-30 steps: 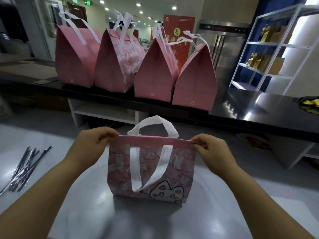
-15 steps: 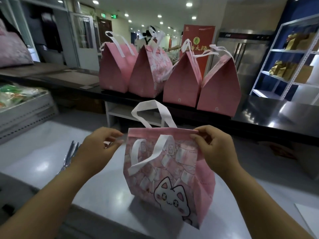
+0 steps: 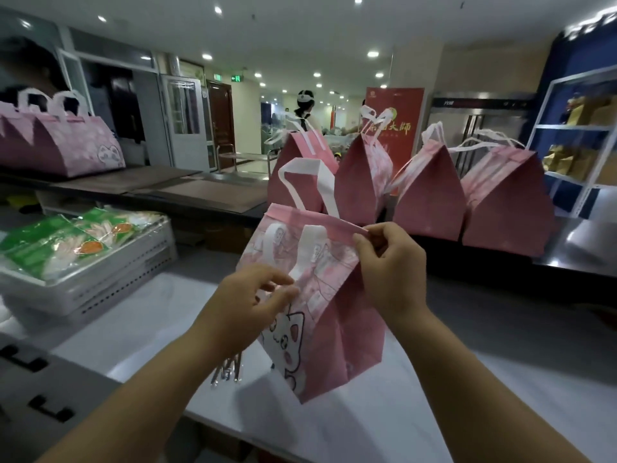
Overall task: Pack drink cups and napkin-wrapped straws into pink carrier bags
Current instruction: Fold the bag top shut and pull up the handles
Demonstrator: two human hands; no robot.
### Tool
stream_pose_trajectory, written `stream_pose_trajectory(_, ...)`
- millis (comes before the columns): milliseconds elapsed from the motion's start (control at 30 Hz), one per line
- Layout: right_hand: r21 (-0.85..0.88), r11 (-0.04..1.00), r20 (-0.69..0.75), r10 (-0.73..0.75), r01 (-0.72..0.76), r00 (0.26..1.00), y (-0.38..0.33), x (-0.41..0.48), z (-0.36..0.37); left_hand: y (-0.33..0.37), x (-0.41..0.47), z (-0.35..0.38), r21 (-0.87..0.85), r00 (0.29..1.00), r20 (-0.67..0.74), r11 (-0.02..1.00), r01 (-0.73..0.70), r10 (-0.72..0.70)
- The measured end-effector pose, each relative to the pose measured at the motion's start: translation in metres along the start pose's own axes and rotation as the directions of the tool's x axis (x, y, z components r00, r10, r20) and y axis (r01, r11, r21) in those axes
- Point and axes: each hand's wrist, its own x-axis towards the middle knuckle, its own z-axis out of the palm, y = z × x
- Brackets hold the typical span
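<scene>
A pink carrier bag [image 3: 337, 332] with a white cat face and white handles hangs tilted above the white table [image 3: 434, 412]. My right hand [image 3: 389, 265] pinches the right end of its top rim. My left hand [image 3: 248, 304] lies against the bag's front face with its fingers loosely bent; I cannot make out a grip. Several packed pink bags [image 3: 424, 192] stand in a row on the dark counter behind. No cups or wrapped straws are visible.
A metal tray [image 3: 100, 282] holding green and white packets [image 3: 50, 242] sits at the left. A bundle of wrapped sticks [image 3: 228, 369] lies on the table under my left wrist. More pink bags [image 3: 60, 145] rest on a far-left counter. A shelf rack [image 3: 574, 145] stands at right.
The bag has been lifted off the table and swung leftward, tilting. My left hand let go of the rim and dropped to the bag's front. The view turned left.
</scene>
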Motion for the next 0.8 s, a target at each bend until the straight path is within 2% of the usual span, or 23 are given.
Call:
stream_pose_trajectory(133, 0.034, 0.999, -0.027, -0.037, 0.038, 0.999, -0.027, 0.019, 0.039, -0.027, 0.012, -0.016, 0.014, 1.000, 0.011, 1.000, -0.010, 0.010)
stream_pose_trajectory(333, 0.117, 0.988, 0.015, -0.105, 0.102, 0.994, -0.042, 0.056, 0.094, -0.059, 0.042, -0.034, 0.122, 0.997, -0.073, 0.992, 0.044, -0.036)
stream_pose_trajectory(600, 0.301, 0.947, 0.069, -0.140, 0.113, 0.988, -0.046, 0.121, 0.171, -0.107, 0.115, -0.067, 0.159, 0.966, -0.255, 0.983, 0.088, -0.045)
stream_pose_trajectory(800, 0.322, 0.941, 0.179, -0.170, 0.105, 0.969, -0.047, 0.163, 0.231, -0.153, 0.166, -0.087, 0.218, 0.914, -0.403, 0.966, 0.142, -0.044)
